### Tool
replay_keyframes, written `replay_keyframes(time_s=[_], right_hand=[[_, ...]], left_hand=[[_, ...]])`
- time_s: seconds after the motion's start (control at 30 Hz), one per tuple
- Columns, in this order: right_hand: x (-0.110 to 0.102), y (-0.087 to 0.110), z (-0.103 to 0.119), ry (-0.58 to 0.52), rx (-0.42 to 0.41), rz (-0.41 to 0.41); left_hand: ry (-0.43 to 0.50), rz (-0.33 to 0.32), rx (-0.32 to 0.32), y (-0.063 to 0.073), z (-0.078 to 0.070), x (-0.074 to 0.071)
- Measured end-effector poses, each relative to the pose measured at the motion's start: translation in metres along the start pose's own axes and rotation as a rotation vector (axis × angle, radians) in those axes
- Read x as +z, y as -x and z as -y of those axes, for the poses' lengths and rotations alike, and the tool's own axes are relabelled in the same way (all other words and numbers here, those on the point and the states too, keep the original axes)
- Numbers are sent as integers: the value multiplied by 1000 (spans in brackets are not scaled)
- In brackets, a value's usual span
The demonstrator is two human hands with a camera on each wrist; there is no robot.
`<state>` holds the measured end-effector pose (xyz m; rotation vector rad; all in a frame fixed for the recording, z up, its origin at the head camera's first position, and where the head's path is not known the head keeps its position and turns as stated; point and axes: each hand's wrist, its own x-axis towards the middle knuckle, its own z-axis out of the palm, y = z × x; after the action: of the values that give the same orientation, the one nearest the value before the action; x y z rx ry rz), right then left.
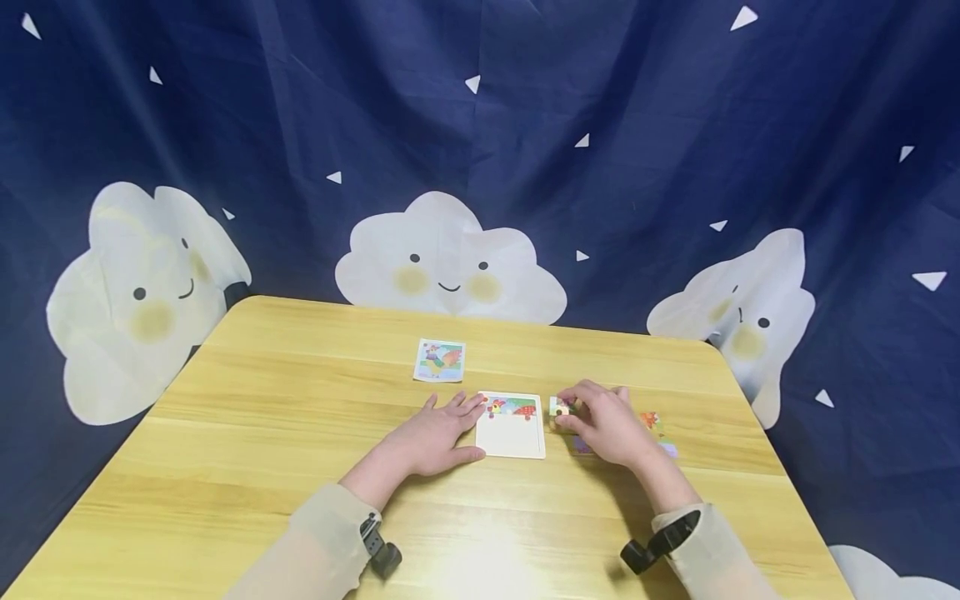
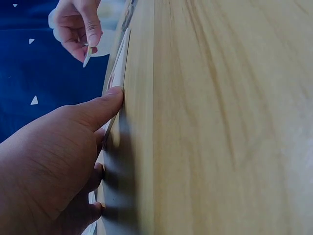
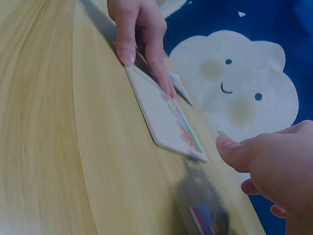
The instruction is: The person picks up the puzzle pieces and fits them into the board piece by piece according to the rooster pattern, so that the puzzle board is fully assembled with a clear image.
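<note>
My left hand [image 1: 437, 437] rests at the left edge of a white puzzle tray [image 1: 510, 439], its thumb and index finger on the rim with fingers extended. A colourful picture strip [image 1: 517, 407] fills the tray's upper part; the lower part is bare white. Just right of the tray, my right hand [image 1: 609, 421] pinches a small puzzle piece [image 1: 557, 407] between thumb and fingers. In the left wrist view this piece [image 2: 87, 57] shows edge-on, raised above the tabletop. More puzzle pieces [image 1: 651, 421] lie under and beside the right hand, partly hidden by it.
A printed picture card [image 1: 440, 361] lies on the wooden table [image 1: 300, 417] beyond the left hand. Behind the table hangs a dark blue curtain [image 1: 412, 125] with smiling clouds and white triangles. Each wrist wears a black strap with a small camera [image 1: 386, 559].
</note>
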<state>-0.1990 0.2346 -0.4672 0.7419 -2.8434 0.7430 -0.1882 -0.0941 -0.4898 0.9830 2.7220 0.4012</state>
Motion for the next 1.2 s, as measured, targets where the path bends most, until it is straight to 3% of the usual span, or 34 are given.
replay_keyframes(time_s=[0.23, 0.47, 1.2], right_hand=[[10, -9, 14, -56, -49, 0], [22, -16, 27, -45, -85, 7], [61, -28, 48, -73, -78, 19]], left_hand=[[1, -3, 0, -1, 0, -1], [16, 0, -7, 0, -1, -2], [11, -10, -8, -2, 1, 0]])
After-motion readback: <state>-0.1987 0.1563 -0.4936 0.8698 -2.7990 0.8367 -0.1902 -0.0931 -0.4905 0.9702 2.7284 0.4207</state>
